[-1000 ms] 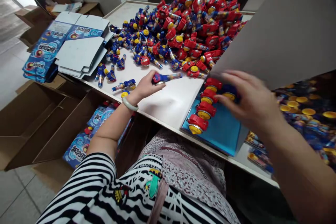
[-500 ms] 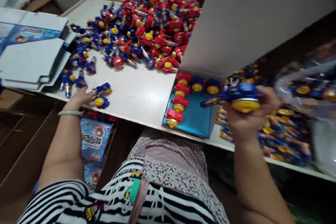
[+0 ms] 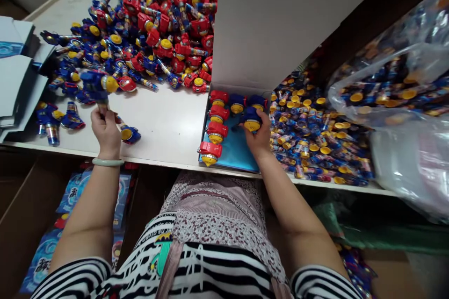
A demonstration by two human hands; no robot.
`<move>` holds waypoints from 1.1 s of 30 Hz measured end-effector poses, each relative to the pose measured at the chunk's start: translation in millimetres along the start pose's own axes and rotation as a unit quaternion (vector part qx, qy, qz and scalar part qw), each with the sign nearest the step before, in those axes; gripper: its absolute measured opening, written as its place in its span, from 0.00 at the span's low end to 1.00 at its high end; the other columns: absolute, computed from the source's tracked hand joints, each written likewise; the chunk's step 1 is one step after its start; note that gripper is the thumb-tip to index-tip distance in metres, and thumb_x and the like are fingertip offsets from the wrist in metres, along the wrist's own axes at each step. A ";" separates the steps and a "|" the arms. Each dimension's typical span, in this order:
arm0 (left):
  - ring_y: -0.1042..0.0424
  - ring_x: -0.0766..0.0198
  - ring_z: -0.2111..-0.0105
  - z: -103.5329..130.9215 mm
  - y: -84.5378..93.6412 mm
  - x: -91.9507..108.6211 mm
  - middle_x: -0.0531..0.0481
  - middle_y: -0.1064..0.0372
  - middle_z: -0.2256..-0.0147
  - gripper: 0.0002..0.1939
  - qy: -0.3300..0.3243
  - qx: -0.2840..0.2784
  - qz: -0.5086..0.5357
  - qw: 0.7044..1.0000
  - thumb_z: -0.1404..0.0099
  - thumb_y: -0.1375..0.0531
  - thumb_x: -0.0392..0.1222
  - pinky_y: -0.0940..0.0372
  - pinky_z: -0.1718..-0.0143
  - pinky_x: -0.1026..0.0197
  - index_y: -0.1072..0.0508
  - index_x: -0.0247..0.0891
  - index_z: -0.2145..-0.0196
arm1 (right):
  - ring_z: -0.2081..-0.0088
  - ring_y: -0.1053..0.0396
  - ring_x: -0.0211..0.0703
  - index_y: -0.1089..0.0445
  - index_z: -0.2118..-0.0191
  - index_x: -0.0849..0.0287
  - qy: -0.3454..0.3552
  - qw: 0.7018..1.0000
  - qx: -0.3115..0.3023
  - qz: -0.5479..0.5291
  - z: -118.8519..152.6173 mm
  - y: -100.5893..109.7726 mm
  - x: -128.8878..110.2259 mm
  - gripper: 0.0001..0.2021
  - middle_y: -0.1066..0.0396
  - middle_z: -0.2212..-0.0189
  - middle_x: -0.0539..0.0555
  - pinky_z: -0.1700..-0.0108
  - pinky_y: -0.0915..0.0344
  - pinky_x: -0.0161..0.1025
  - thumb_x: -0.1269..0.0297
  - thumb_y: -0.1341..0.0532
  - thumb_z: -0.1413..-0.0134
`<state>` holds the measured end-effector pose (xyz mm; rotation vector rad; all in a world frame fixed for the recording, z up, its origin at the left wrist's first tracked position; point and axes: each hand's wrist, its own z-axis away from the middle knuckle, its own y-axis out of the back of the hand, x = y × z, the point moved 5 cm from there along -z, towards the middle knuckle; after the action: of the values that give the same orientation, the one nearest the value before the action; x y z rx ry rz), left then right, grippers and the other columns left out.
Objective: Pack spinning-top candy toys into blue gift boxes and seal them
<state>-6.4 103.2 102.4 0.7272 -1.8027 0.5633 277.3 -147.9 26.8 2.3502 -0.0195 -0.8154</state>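
Note:
My left hand [image 3: 107, 133] is closed round the clear tube handle of a blue spinning-top toy [image 3: 94, 82], which is raised over the table with its yellow top to the right. My right hand [image 3: 258, 136] grips another blue spinning-top toy [image 3: 251, 117], yellow tip downward, inside the open box [image 3: 233, 152]. Red spinning-top toys [image 3: 215, 131] line the box's left side, and two blue ones [image 3: 237, 103] stand along its back. Just right of my left hand, one more blue toy [image 3: 129, 134] lies on the table.
A heap of red and blue toys [image 3: 164, 46] covers the back left of the white table [image 3: 168, 126]. The box's tall lid [image 3: 273, 23] stands upright. Small yellow-capped tubes [image 3: 308, 135] spread at right beside a clear plastic bag [image 3: 396, 149]. Folded white cartons [image 3: 17, 88] lie far left.
My left hand has lifted a blue spinning-top toy off the table. My right hand has brought its toy left and down into the box. The camera view has shifted.

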 end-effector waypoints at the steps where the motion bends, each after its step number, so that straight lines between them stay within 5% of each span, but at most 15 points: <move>1: 0.24 0.60 0.67 -0.2 -7.6 0.3 0.55 0.35 0.81 0.22 -0.004 -0.009 0.001 1.000 0.31 0.46 0.64 0.41 0.74 0.59 0.29 0.42 0.65 | 0.43 0.33 0.58 0.43 0.40 0.53 0.005 1.000 -0.008 -0.002 -2.4 -0.5 -0.1 0.27 0.33 0.46 0.63 0.39 0.37 0.60 0.52 0.41 0.43; 4: 0.24 0.61 0.67 -2.5 -15.4 -5.6 0.56 0.36 0.82 0.20 -0.034 -0.017 0.006 0.999 0.28 0.49 0.60 0.45 0.74 0.60 0.30 0.41 0.64 | 0.42 0.34 0.57 0.43 0.40 0.53 0.019 1.000 0.002 -0.005 -7.9 1.5 1.0 0.27 0.34 0.45 0.63 0.39 0.37 0.59 0.52 0.41 0.42; 7: 0.26 0.67 0.71 -5.9 -7.8 -18.6 0.57 0.34 0.78 0.12 -0.074 0.055 0.018 0.996 0.28 0.45 0.52 0.46 0.75 0.62 0.30 0.42 0.60 | 0.42 0.34 0.58 0.44 0.40 0.54 0.009 1.000 0.024 0.006 -7.3 5.4 5.7 0.27 0.34 0.45 0.64 0.39 0.37 0.59 0.51 0.41 0.42; 10: 0.31 0.69 0.77 -5.5 -10.4 -36.2 0.54 0.31 0.74 0.15 -0.035 0.127 0.043 0.990 0.34 0.37 0.55 0.41 0.76 0.62 0.28 0.41 0.60 | 0.42 0.35 0.58 0.44 0.39 0.54 -0.004 1.000 0.017 0.017 -1.5 4.2 9.3 0.27 0.35 0.46 0.64 0.40 0.36 0.60 0.50 0.43 0.41; 16: 0.32 0.68 0.76 1.2 -44.5 -45.3 0.51 0.30 0.73 0.19 0.025 0.093 0.065 0.993 0.37 0.34 0.56 0.35 0.75 0.64 0.28 0.38 0.59 | 0.42 0.34 0.58 0.46 0.38 0.53 -0.030 0.999 0.015 0.020 5.6 -1.1 7.0 0.29 0.35 0.46 0.64 0.40 0.35 0.61 0.49 0.42 0.41; 21: 0.32 0.68 0.76 2.8 -52.3 -42.5 0.50 0.30 0.73 0.20 0.030 0.063 0.079 0.994 0.38 0.33 0.57 0.35 0.74 0.64 0.27 0.38 0.59 | 0.40 0.35 0.56 0.41 0.39 0.53 0.018 0.992 -0.122 -0.032 -2.8 -18.3 -3.0 0.26 0.33 0.44 0.61 0.38 0.37 0.58 0.62 0.42 0.44; 25: 0.33 0.68 0.78 0.2 -60.5 -37.7 0.50 0.30 0.74 0.21 0.022 0.013 0.105 0.994 0.37 0.35 0.59 0.37 0.76 0.64 0.27 0.39 0.58 | 0.40 0.33 0.52 0.44 0.35 0.54 -0.004 0.974 -0.212 -0.077 -7.8 -20.6 -10.3 0.31 0.35 0.39 0.60 0.39 0.34 0.54 0.72 0.46 0.46; 28: 0.34 0.67 0.78 -5.0 -74.7 -30.1 0.51 0.32 0.74 0.21 0.027 -0.056 0.104 0.993 0.36 0.37 0.61 0.38 0.76 0.62 0.28 0.40 0.57 | 0.41 0.32 0.55 0.48 0.31 0.50 -0.016 0.968 -0.248 -0.029 -13.0 0.6 -28.2 0.33 0.34 0.39 0.58 0.41 0.31 0.56 0.69 0.44 0.43; 33: 0.36 0.66 0.75 -13.0 -136.9 3.5 0.52 0.36 0.73 0.17 -0.015 -0.264 0.001 0.964 0.29 0.44 0.58 0.38 0.73 0.61 0.32 0.40 0.61 | 0.39 0.36 0.59 0.63 0.27 0.45 0.014 0.994 -0.105 -0.031 -39.8 60.8 -92.5 0.42 0.41 0.35 0.59 0.45 0.28 0.57 0.52 0.39 0.39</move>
<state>98.5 15.0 114.5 0.3648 -1.8672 0.0561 236.3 -153.8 136.9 2.1732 0.1459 -0.7745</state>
